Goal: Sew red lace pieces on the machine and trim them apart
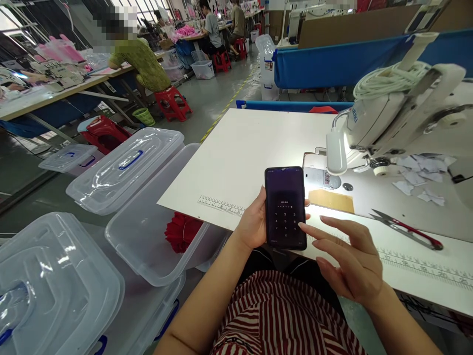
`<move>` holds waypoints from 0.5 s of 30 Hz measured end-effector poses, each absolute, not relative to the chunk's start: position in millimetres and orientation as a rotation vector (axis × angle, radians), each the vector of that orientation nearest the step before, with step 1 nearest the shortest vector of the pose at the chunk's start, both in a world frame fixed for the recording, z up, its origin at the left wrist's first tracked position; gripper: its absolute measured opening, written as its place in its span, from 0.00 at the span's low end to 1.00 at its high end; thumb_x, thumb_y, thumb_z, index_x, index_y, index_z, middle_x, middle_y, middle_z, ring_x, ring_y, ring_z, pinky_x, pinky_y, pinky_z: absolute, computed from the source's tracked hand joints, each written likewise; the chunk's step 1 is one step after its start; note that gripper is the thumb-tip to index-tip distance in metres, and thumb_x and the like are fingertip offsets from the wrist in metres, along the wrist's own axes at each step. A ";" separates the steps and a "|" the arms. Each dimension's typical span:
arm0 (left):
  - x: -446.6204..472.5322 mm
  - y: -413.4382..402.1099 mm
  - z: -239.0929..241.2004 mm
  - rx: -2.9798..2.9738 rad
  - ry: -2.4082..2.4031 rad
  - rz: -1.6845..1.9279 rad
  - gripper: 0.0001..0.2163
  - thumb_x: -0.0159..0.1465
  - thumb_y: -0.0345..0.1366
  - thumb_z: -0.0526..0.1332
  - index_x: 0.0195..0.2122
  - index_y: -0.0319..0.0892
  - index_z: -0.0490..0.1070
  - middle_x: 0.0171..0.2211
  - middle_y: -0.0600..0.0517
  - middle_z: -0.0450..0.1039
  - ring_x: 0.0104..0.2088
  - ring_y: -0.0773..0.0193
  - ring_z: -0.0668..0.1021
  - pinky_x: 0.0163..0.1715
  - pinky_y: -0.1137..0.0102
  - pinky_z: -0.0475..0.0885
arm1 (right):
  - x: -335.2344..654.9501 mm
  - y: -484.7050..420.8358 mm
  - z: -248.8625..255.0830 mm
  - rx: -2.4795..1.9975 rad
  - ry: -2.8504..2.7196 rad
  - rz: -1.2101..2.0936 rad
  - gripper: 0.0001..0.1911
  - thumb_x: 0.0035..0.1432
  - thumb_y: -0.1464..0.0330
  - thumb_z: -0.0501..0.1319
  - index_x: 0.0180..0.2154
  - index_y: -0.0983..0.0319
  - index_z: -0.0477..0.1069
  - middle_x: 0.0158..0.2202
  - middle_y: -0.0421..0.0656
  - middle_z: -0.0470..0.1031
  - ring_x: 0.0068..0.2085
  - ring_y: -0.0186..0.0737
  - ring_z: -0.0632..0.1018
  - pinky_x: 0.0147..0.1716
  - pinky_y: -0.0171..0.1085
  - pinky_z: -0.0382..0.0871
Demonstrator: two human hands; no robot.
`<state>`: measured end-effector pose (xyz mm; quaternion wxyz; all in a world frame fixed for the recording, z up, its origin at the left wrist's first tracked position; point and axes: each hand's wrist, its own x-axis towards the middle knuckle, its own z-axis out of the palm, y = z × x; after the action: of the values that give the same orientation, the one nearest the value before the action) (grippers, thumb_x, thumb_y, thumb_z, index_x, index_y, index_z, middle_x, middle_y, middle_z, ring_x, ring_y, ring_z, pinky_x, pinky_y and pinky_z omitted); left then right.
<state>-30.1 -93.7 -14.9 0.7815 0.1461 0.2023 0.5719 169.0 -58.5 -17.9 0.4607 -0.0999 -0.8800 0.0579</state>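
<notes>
A dark smartphone [285,209] with a number keypad on its lit screen is held upright over the table's front edge. Wrapped round its left side and back is my left hand [254,222], closed on it, with fingertips showing at the right edge. My right hand [351,256] has its fingers stretched apart, the index fingertip at the screen's right side; whether it touches the glass I cannot tell. Thread snips or scissors with a red handle [417,231] lie on the table to the right, beyond my right hand.
A sewing machine [391,118] stands at the right, with paper scraps [421,172] beside it. The white table [236,153] has rulers along its front edge. Plastic bins, one open bin [148,246] holding red fabric [182,232], crowd the left. Co-workers sit farther back.
</notes>
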 end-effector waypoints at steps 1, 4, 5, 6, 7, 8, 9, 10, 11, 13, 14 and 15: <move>-29.6 -93.9 -14.0 0.322 0.444 1.240 0.36 0.71 0.54 0.33 0.55 0.34 0.72 0.53 0.37 0.74 0.48 0.52 0.79 0.52 0.58 0.68 | 169.2 -58.5 -17.8 -0.245 -2.162 0.152 0.09 0.58 0.77 0.57 0.41 0.62 0.71 0.43 0.50 0.82 0.55 0.53 0.74 0.42 0.48 0.72; -28.3 -94.5 -12.0 0.338 0.453 1.247 0.36 0.71 0.54 0.32 0.54 0.34 0.73 0.52 0.38 0.75 0.48 0.53 0.79 0.52 0.59 0.68 | 168.7 -57.8 -17.9 -0.233 -2.157 0.155 0.12 0.57 0.79 0.58 0.42 0.63 0.71 0.43 0.52 0.82 0.54 0.53 0.74 0.42 0.48 0.74; -28.0 -94.7 -11.6 0.342 0.454 1.246 0.37 0.71 0.54 0.32 0.54 0.34 0.73 0.52 0.38 0.75 0.48 0.53 0.79 0.52 0.60 0.69 | 168.4 -57.4 -18.2 -0.232 -2.154 0.152 0.12 0.56 0.79 0.58 0.43 0.63 0.71 0.43 0.51 0.82 0.54 0.53 0.75 0.42 0.48 0.75; -27.8 -94.8 -11.5 0.347 0.457 1.246 0.37 0.71 0.54 0.31 0.53 0.34 0.73 0.52 0.38 0.75 0.49 0.53 0.78 0.52 0.60 0.69 | 167.9 -56.9 -18.6 -0.232 -2.152 0.152 0.13 0.56 0.79 0.58 0.43 0.63 0.70 0.43 0.51 0.82 0.53 0.52 0.75 0.42 0.48 0.75; -27.6 -94.9 -11.6 0.353 0.463 1.248 0.36 0.71 0.53 0.31 0.54 0.34 0.73 0.52 0.38 0.74 0.50 0.52 0.78 0.52 0.60 0.69 | 167.5 -56.5 -19.0 -0.234 -2.152 0.154 0.13 0.56 0.79 0.59 0.44 0.63 0.70 0.43 0.50 0.82 0.53 0.52 0.75 0.42 0.47 0.75; -27.5 -95.0 -12.0 0.359 0.469 1.250 0.36 0.71 0.53 0.32 0.54 0.34 0.72 0.53 0.37 0.74 0.50 0.52 0.78 0.52 0.59 0.69 | 166.9 -56.1 -19.4 -0.234 -2.150 0.156 0.14 0.56 0.79 0.59 0.44 0.62 0.70 0.43 0.50 0.82 0.52 0.51 0.75 0.42 0.47 0.76; -27.6 -95.0 -12.8 0.367 0.475 1.250 0.35 0.71 0.53 0.32 0.55 0.35 0.72 0.53 0.37 0.74 0.51 0.52 0.78 0.52 0.59 0.69 | 166.1 -55.7 -19.4 -0.236 -2.150 0.156 0.14 0.56 0.80 0.59 0.45 0.62 0.70 0.43 0.50 0.81 0.52 0.51 0.75 0.42 0.47 0.76; -27.9 -94.9 -13.9 0.373 0.479 1.250 0.35 0.71 0.53 0.33 0.55 0.35 0.72 0.54 0.37 0.73 0.51 0.51 0.77 0.52 0.59 0.69 | 165.1 -55.3 -19.0 -0.245 -2.157 0.155 0.15 0.57 0.80 0.59 0.46 0.63 0.69 0.44 0.51 0.81 0.53 0.51 0.75 0.43 0.47 0.76; -28.3 -94.9 -15.3 0.375 0.483 1.253 0.34 0.72 0.53 0.34 0.56 0.35 0.71 0.54 0.37 0.73 0.52 0.51 0.77 0.52 0.59 0.69 | 163.8 -54.8 -17.9 -0.266 -2.168 0.152 0.16 0.57 0.80 0.60 0.47 0.63 0.68 0.45 0.51 0.81 0.53 0.51 0.75 0.44 0.47 0.75; -29.3 -94.7 -18.9 0.369 0.494 1.258 0.33 0.72 0.52 0.36 0.55 0.35 0.72 0.53 0.38 0.74 0.52 0.51 0.77 0.53 0.59 0.69 | 160.2 -53.5 -13.7 -0.330 -2.198 0.144 0.16 0.59 0.78 0.60 0.49 0.64 0.66 0.49 0.53 0.79 0.55 0.52 0.72 0.47 0.49 0.74; -29.9 -94.6 -20.7 0.366 0.494 1.254 0.32 0.72 0.52 0.37 0.54 0.36 0.73 0.52 0.38 0.75 0.51 0.51 0.77 0.53 0.58 0.69 | 157.8 -52.5 -10.9 -0.366 -2.216 0.141 0.16 0.60 0.76 0.60 0.50 0.64 0.65 0.51 0.54 0.77 0.57 0.53 0.71 0.49 0.50 0.73; -30.4 -94.6 -22.3 0.364 0.487 1.245 0.32 0.72 0.53 0.37 0.55 0.36 0.73 0.51 0.38 0.75 0.51 0.50 0.78 0.52 0.58 0.69 | 155.1 -51.2 -7.9 -0.401 -2.233 0.139 0.16 0.61 0.74 0.60 0.52 0.64 0.64 0.54 0.54 0.75 0.59 0.55 0.69 0.50 0.51 0.72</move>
<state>-30.4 -94.6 -22.3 0.7694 0.1678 0.2245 0.5740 155.1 -51.2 -7.9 0.4206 -0.1602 -0.8913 0.0553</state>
